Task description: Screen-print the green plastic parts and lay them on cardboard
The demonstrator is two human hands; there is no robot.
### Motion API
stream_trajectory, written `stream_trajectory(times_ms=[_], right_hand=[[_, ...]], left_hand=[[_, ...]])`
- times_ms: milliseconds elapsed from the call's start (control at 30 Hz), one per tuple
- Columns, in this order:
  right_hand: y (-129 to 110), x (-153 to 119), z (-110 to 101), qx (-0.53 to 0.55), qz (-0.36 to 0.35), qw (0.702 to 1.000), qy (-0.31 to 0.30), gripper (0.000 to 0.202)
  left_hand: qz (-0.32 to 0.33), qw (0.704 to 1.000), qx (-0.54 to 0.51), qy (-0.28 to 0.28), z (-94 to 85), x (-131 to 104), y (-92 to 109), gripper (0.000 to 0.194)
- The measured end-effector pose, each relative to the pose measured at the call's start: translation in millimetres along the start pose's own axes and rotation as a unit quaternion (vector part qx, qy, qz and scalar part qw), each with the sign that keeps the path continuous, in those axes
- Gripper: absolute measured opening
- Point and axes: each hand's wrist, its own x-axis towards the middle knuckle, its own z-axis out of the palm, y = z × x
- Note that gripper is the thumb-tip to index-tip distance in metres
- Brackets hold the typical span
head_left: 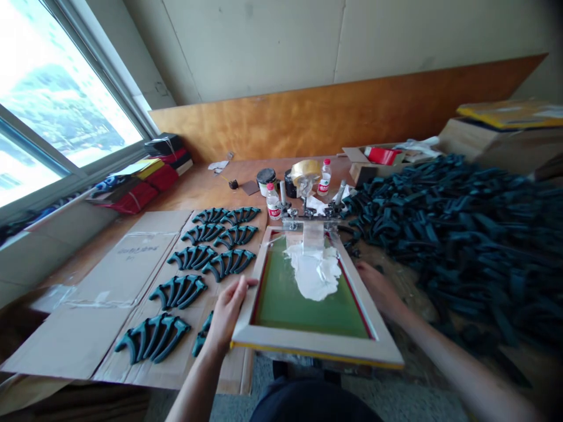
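A screen printing frame (246,325) with green mesh is clamped at its back edge to a metal fixture (312,224). White paste (314,272) lies on the mesh, and a pale scraper (313,237) stands at its back end. My left hand (231,308) is at the frame's left side, fingers closed on its edge. Beyond the right side is my right hand (373,284), close to the frame; its fingertips are partly hidden, so what they hold does not show. Dark green curved parts (178,291) lie in fanned groups on cardboard (105,293) at the left.
A large heap of dark green parts (466,234) covers the right side. Behind the fixture stand two red-capped bottles (273,205), tubs (266,179) and a tape roll (307,169). Boxes (497,138) sit at the back right, red packages (132,196) by the window.
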Motion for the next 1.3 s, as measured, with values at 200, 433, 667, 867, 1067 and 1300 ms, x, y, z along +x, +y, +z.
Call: stream_trajectory(times_ms=[200, 433, 667, 867, 1067, 1300], right_hand=[[-44.1, 64.7, -25.2, -0.020, -0.085, 0.993, 0.074, 0.052], [-85.9, 35.3, 2.5, -0.061, -0.219, 0.972, -0.065, 0.020], [-68.7, 16.9, -16.7, 0.023, -0.349, 0.929, -0.125, 0.019], [-72.2, -3.4, 2.0, 0.053, -0.309, 0.949, -0.032, 0.026], [-74.1, 22.7, -12.4, 0.085, -0.233, 0.967, -0.058, 0.021], [-61.3, 94.3, -60.9, -0.012, -0.059, 0.996, 0.073, 0.049]], left_hand=[[-0.031, 0.995, 0.096, -0.023, 6.7, 15.0, -105.0, 0.073], [-0.017, 0.988, 0.147, -0.037, 4.2, 22.7, -114.7, 0.060], [-0.022, 0.991, 0.128, -0.033, 5.7, 20.4, -112.3, 0.061], [-0.038, 0.993, 0.099, -0.044, 5.6, 20.1, -109.7, 0.064], [-0.066, 0.995, 0.061, -0.031, 6.8, 14.5, -92.4, 0.075], [-0.041, 0.998, -0.005, -0.040, -2.6, 1.9, -8.1, 0.064]])
